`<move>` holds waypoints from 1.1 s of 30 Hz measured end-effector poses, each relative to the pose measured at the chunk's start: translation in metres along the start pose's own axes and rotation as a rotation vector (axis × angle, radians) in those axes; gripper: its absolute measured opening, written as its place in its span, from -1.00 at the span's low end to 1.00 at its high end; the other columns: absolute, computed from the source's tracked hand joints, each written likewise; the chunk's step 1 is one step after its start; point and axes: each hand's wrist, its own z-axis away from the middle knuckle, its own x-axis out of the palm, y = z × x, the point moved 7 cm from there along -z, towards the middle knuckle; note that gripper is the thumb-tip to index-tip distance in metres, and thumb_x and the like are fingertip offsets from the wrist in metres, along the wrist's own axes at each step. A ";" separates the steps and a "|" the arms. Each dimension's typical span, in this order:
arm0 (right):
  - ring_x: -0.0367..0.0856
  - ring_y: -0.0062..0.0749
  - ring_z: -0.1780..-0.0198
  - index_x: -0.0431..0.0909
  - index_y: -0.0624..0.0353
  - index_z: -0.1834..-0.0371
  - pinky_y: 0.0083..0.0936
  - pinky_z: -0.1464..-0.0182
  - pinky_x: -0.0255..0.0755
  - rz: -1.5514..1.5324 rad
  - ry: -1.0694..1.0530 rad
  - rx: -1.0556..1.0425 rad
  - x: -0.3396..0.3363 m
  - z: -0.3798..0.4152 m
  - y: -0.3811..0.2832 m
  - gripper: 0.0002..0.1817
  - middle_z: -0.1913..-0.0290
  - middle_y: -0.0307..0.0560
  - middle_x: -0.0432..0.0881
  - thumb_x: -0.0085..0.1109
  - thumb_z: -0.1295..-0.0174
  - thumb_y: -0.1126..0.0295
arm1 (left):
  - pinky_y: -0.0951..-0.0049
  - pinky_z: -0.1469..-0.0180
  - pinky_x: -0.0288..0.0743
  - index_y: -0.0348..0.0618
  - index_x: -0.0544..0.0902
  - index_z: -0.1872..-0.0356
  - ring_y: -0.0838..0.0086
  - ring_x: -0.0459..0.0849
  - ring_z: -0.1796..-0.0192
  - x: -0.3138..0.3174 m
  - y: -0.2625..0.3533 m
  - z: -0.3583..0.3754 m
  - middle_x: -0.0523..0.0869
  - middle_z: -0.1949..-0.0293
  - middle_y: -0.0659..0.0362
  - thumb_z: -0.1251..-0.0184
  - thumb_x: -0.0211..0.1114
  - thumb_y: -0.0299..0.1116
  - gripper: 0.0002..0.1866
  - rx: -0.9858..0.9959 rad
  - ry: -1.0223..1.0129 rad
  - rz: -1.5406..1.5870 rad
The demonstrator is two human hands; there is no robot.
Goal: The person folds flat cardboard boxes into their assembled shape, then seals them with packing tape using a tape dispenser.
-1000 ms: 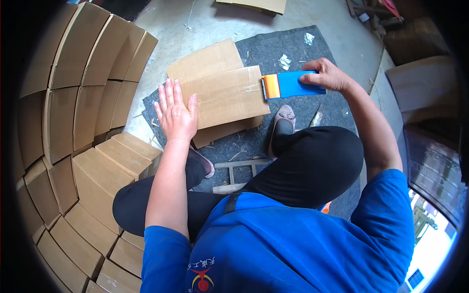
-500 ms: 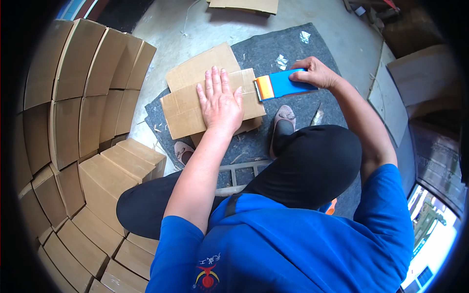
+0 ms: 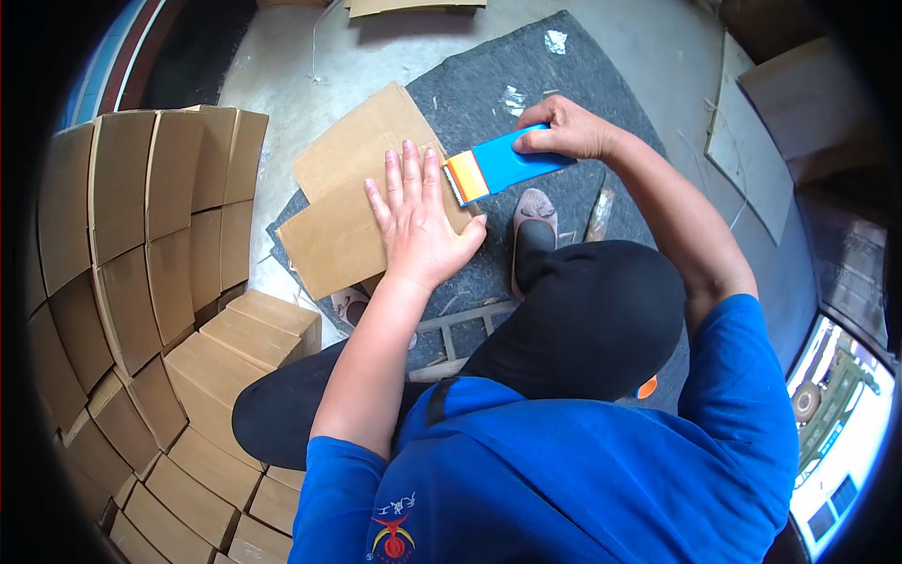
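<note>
My left hand [image 3: 415, 230] lies with its fingers spread on a brown cardboard piece [image 3: 329, 240], its thumb near the right end. Another cardboard flap [image 3: 362, 136] shows behind that piece. My right hand [image 3: 564, 130] is closed around a blue tool [image 3: 512, 162] with an orange and yellow head [image 3: 466, 179]. The toothed edge of this head is at the right end of the cardboard, just right of my left fingers. Whether the teeth touch the cardboard I cannot tell.
Stacked cardboard boxes [image 3: 169, 216] rise at the left, with more at the lower left. A dark mat [image 3: 601, 94] lies under the work, bearing scraps and a wrapped object [image 3: 600, 214]. Flat cardboard [image 3: 413, 5] lies at the top. My knees and shoes are close below.
The blue tool has moved left and tilted, and its head now meets the cardboard's right end. My left fingers have spread wider. The whole view has shifted a little.
</note>
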 end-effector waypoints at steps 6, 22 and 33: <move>0.51 -0.50 0.42 0.69 0.25 0.41 -0.43 0.32 0.43 0.017 0.056 -0.060 -0.003 0.004 -0.002 -0.53 0.52 -0.12 0.57 0.30 -0.07 -0.04 | -0.32 -0.52 -0.49 -0.21 0.01 -0.58 0.04 -0.27 -0.65 0.012 0.006 -0.001 -0.08 -0.61 -0.09 -0.10 0.35 0.06 0.09 -0.090 0.053 -0.098; 0.59 -0.33 0.42 0.69 0.32 0.31 -0.32 0.32 0.47 0.193 0.056 0.009 -0.029 0.021 0.040 -0.41 0.49 0.01 0.61 0.23 -0.09 -0.12 | -0.29 -0.53 -0.51 -0.21 -0.11 -0.60 0.04 -0.34 -0.65 0.019 0.007 -0.006 -0.21 -0.63 -0.07 -0.06 0.39 0.08 0.19 -0.115 -0.051 -0.162; 0.77 -0.07 0.24 0.72 0.24 0.36 -0.21 0.10 0.63 0.742 -0.006 0.102 0.020 0.019 -0.081 -0.59 0.38 0.10 0.75 0.16 -0.10 0.06 | -0.30 -0.53 -0.46 -0.22 -0.12 -0.59 0.01 -0.30 -0.65 0.021 0.012 -0.004 -0.17 -0.61 -0.11 0.07 0.54 0.12 0.32 -0.113 -0.072 -0.189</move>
